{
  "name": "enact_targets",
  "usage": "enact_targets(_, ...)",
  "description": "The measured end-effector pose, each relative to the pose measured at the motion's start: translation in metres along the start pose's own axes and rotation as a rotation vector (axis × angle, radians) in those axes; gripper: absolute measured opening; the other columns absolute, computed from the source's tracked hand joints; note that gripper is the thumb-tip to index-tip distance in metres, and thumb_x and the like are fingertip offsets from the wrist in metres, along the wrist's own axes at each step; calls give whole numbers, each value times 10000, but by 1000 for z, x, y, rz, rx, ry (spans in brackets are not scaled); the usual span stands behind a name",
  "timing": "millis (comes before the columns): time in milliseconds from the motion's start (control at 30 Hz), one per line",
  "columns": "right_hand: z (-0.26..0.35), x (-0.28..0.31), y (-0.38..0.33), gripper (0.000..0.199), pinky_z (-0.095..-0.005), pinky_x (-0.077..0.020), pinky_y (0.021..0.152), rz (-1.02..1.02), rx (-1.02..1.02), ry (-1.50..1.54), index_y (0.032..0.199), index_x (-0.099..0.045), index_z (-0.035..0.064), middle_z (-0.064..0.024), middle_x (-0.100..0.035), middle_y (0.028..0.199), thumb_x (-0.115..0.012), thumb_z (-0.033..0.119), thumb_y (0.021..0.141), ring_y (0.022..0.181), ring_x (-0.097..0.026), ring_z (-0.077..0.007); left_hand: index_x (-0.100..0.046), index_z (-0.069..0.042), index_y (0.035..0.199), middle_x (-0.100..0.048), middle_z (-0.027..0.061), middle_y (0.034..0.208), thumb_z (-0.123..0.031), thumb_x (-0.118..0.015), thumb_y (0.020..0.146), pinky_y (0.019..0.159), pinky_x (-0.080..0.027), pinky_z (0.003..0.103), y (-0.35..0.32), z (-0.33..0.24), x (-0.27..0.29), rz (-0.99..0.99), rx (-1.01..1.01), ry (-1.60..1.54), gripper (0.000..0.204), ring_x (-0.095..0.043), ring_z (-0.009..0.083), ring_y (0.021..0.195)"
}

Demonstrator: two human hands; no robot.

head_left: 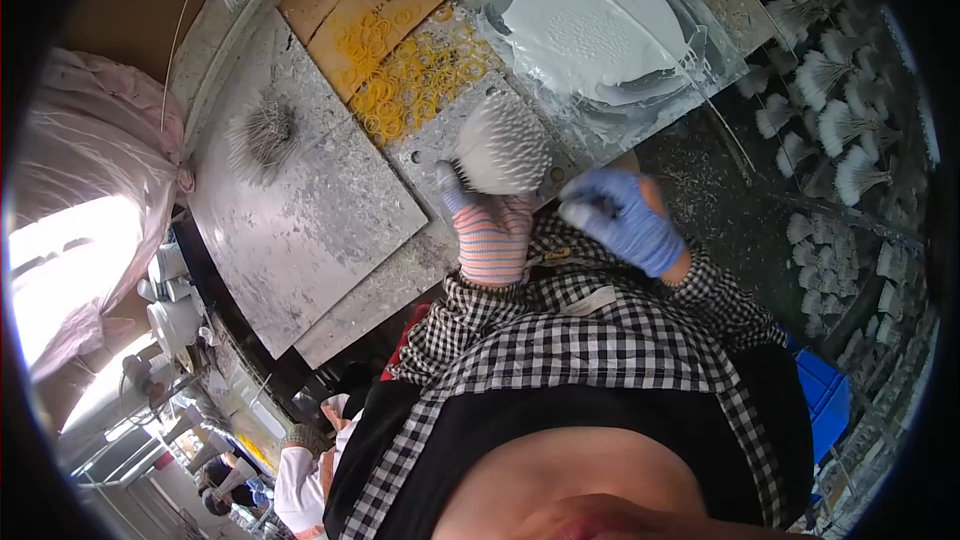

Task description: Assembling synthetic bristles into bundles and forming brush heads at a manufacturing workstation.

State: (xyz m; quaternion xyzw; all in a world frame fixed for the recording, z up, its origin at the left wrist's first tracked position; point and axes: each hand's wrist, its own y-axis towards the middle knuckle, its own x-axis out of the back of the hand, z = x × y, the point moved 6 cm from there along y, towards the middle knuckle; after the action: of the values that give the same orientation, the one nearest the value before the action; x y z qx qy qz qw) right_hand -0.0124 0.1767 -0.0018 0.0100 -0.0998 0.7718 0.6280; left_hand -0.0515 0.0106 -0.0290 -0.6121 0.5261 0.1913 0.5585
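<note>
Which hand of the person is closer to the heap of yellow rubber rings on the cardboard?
Left. The left hand, holding a white-tipped stick bundle, lies just below the yellow rings. The right hand is farther off to the right.

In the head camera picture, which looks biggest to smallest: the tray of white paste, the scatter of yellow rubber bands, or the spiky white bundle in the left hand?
1. Tray of white paste.
2. Yellow rubber bands.
3. Spiky white bundle, held by the left hand.
</note>
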Motion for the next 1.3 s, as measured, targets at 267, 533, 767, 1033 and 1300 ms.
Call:
enact_targets(267,24,-51,28,624,-334,-511,952,194,-309,1239,1305,-561,16,-107,-687,1084,-768,413,870,1023,-659,-211,-578,-86,1106,-586,130,1113,-41,-805,736,974,-504,461,-60,-21,-35,733,-1425,1448,437,-613,320,1045)
enact_targets(533,-13,-53,48,830,-415,-348,1173,178,305,-419,1447,-474,139,-100,-529,1443,-768,548,787,1349,-475,-308,-255,-17,1524,-347,189,1527,-423,-924,653,1213,-232,485,-41,-46,15,375,-224,933,1171,-320,335,1449)
enact_targets(767,-52,-77,27,672,-395,-338,1179,63,698,-816,1490,-411,102,-108,-448,1503,-568,470,950,1388,-418,-296,-350,-103,1499,-445,124,1493,-458,-865,709,1210,-254,477,-21,-24,18,520,-75,1133,1008,-415,284,1398)
enact_targets(1033,-60,-70,27,580,-369,-386,1144,258,377,-699,1409,-507,111,-93,-545,1408,-577,455,947,1278,-527,-277,-544,-175,1382,-568,5,1403,-451,-780,810,1188,-314,395,-14,1,34,461,159,745,677,-491,213,1340)
enact_targets(1300,-63,-73,23,557,-396,-373,1147,216,471,-764,1393,-527,131,-78,-549,1411,-558,472,955,1293,-511,-272,-647,-196,1298,-639,-37,1335,-414,-783,821,1170,-352,359,-13,2,39,386,58,905,542,-541,173,1294)
